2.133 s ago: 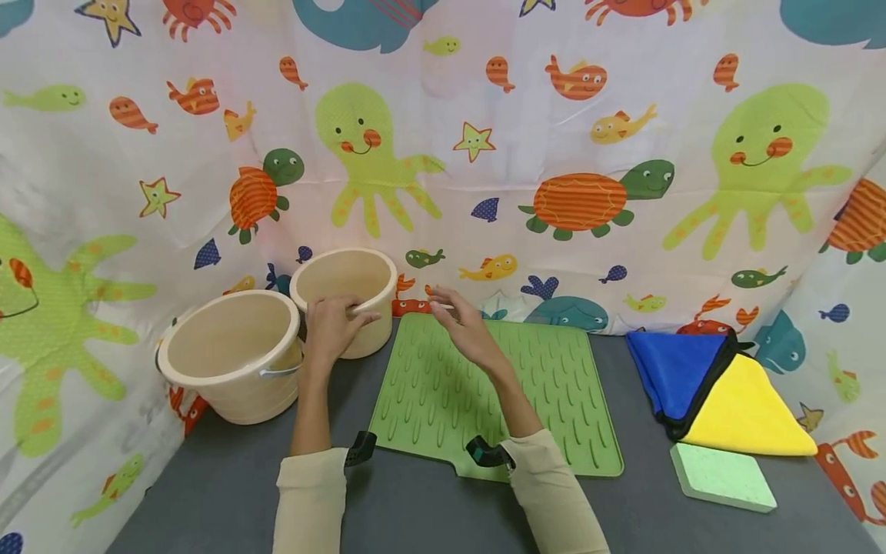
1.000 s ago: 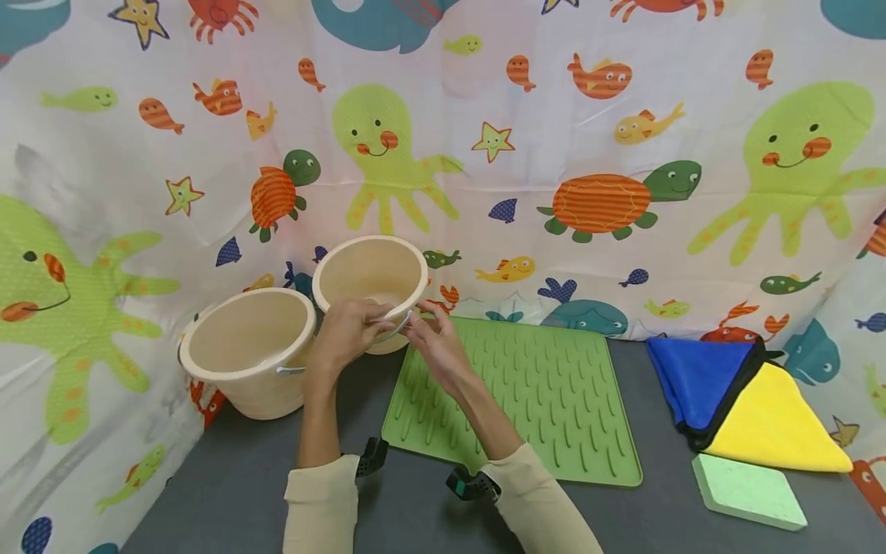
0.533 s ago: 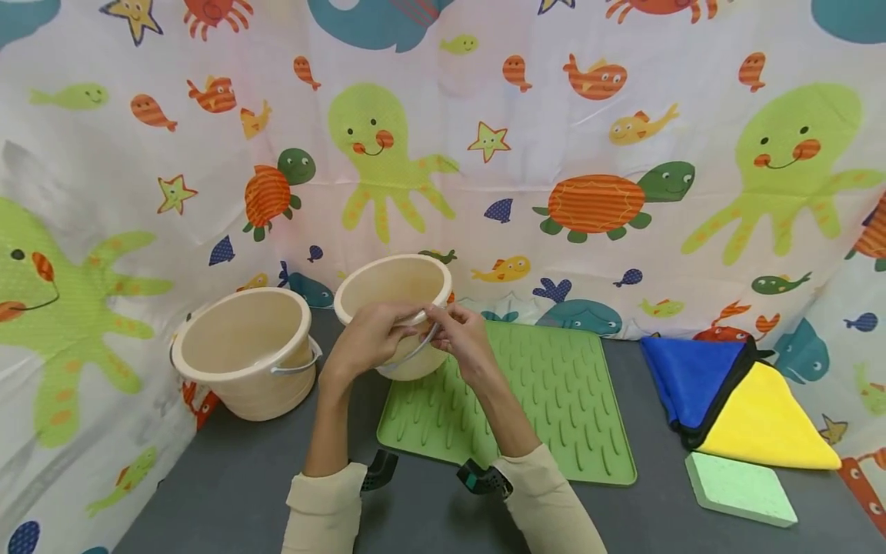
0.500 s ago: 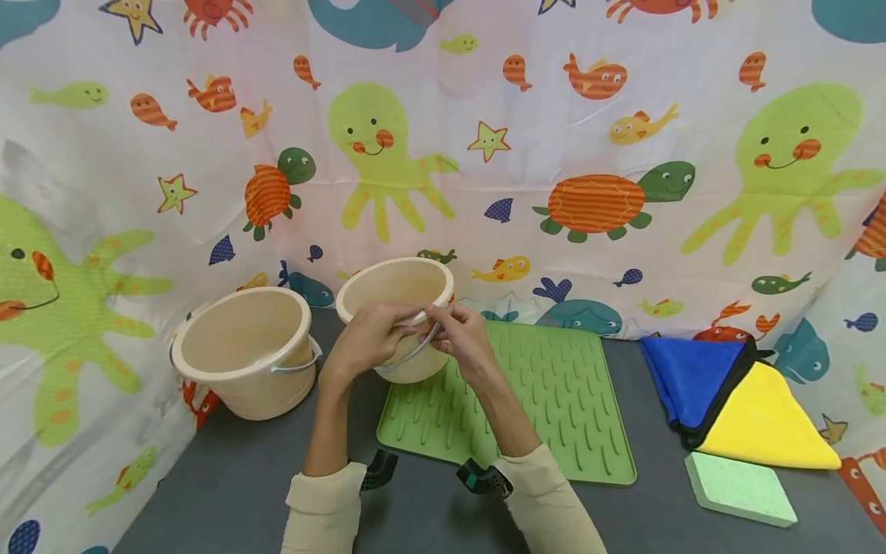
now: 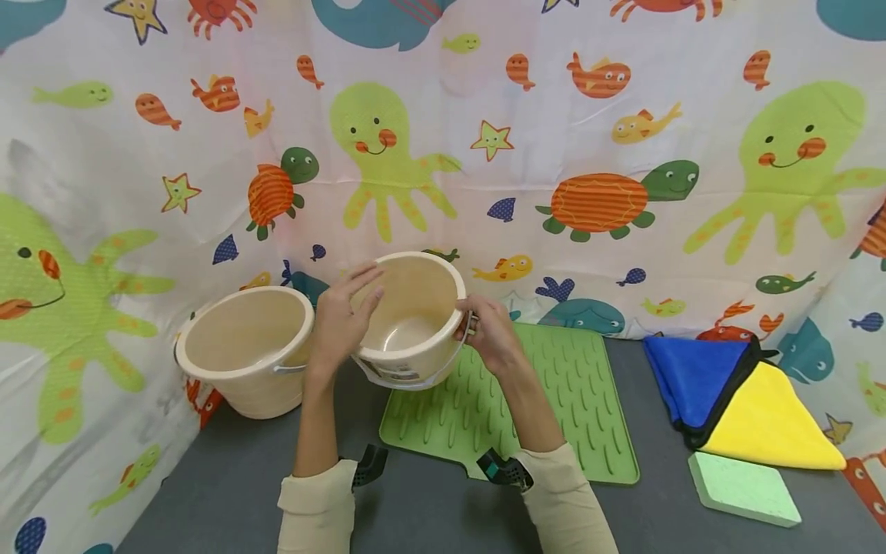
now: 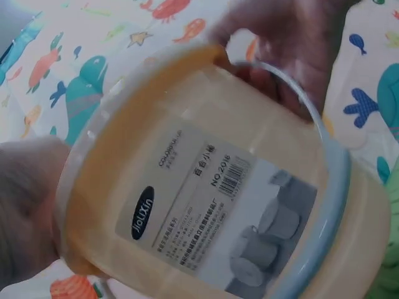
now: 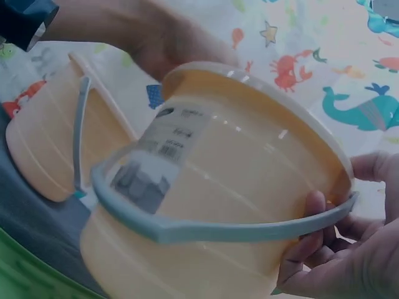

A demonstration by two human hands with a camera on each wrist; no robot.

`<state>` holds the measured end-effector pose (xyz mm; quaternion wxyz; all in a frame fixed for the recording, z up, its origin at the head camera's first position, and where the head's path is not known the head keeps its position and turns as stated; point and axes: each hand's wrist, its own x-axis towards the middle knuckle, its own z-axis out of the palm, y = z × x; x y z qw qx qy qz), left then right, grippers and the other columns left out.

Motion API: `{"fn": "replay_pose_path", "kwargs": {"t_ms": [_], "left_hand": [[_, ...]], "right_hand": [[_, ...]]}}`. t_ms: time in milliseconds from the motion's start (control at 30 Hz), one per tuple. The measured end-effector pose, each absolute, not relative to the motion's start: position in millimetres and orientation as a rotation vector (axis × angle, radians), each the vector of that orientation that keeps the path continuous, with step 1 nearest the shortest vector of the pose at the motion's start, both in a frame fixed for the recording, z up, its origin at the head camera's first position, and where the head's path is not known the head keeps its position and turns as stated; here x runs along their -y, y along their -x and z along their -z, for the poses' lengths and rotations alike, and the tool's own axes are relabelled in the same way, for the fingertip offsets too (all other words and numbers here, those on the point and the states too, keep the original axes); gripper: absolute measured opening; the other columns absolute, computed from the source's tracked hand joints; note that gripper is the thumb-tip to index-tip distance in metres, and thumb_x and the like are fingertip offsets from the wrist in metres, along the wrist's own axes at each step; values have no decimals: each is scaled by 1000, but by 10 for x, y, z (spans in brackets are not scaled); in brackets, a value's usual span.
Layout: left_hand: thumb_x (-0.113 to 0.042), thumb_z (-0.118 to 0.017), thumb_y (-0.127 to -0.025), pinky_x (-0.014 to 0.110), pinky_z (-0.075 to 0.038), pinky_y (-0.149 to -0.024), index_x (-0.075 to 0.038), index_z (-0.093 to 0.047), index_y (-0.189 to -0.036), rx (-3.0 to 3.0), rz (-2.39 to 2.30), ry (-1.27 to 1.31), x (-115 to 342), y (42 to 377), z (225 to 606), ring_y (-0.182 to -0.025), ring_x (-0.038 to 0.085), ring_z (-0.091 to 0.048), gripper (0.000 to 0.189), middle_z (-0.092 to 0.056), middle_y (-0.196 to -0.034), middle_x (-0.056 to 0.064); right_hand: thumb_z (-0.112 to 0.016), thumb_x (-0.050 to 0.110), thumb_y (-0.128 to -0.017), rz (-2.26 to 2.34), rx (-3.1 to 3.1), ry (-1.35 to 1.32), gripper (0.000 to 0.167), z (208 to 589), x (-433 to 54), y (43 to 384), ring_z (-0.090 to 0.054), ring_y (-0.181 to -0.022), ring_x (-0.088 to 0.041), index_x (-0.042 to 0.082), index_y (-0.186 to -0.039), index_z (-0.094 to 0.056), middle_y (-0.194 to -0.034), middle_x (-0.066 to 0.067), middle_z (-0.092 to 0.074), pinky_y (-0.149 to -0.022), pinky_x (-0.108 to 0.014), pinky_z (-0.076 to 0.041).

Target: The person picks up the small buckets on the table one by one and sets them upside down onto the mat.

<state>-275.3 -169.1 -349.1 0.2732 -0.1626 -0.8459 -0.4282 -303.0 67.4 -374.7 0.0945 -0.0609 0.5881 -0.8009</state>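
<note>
A small cream bucket [image 5: 404, 308] is tilted toward me above the left part of a green ridged mat [image 5: 554, 400]. My right hand [image 5: 493, 331] grips its rim on the right, beside the end of the handle. In the right wrist view, the right fingers [image 7: 305, 249] curl under the rim by the grey handle [image 7: 206, 232]. My left hand [image 5: 341, 319] is at the rim's left side, fingers extended and thumb raised. A printed label [image 6: 212, 212] shows on the bucket's front in the left wrist view, and the handle hangs down across that side.
A larger cream bucket [image 5: 242, 388] stands at the left, close to the left forearm. At the right lie folded blue [image 5: 692, 377] and yellow cloths [image 5: 768, 423] with a pale green sponge block [image 5: 744, 488] in front. A sea-animal curtain [image 5: 443, 138] hangs behind the dark table [image 5: 228, 477].
The small bucket has come from the back left toward the mat and tilted toward me. My right hand has moved from the handle to the right rim; my left fingers have straightened.
</note>
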Motion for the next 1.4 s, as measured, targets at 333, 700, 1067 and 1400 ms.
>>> {"fn": "replay_pose_path", "kwargs": {"t_ms": [333, 700, 1067, 1400], "left_hand": [[-22, -49, -111, 54, -35, -126, 0, -46, -155, 2498, 1170, 19, 1808, 2754, 3521, -148, 43, -47, 49, -49, -158, 25], [-15, -52, -110, 56, -49, -111, 4, -56, -147, 2543, 1124, 39, 1717, 2716, 3474, -129, 46, -59, 42, -60, -140, 31], [1, -58, -103, 47, -49, -96, 6, -58, -134, 2317, 1384, 93, 1531, 2729, 3445, -110, 37, -57, 31, -62, -124, 27], [4, -62, -100, 23, -45, -76, 8, -62, -122, 2119, 1408, 332, 1446, 2819, 3545, -88, 29, -57, 22, -63, -102, 26]], "right_hand": [[-53, 14, -99, 2342, -1795, 274, 22, 3752, -774, 3068, -58, -68, -17, 4, -82, -65, -74, -2, -63, -68, -26, -49], [-57, 20, -102, 2320, -1919, 334, 24, 3728, -929, 3079, -64, -72, -15, 1, -92, -69, -80, -2, -68, -69, -24, -53], [-59, 18, -106, 2064, -2351, 501, 29, 3697, -1046, 3079, -61, -100, -23, 8, -134, -59, -123, -23, -63, -79, -30, -57], [-56, 7, -107, 1968, -2685, 868, 41, 3643, -1051, 3020, -59, -125, -38, 4, -148, -56, -133, -26, -59, -103, -56, -56]]}}
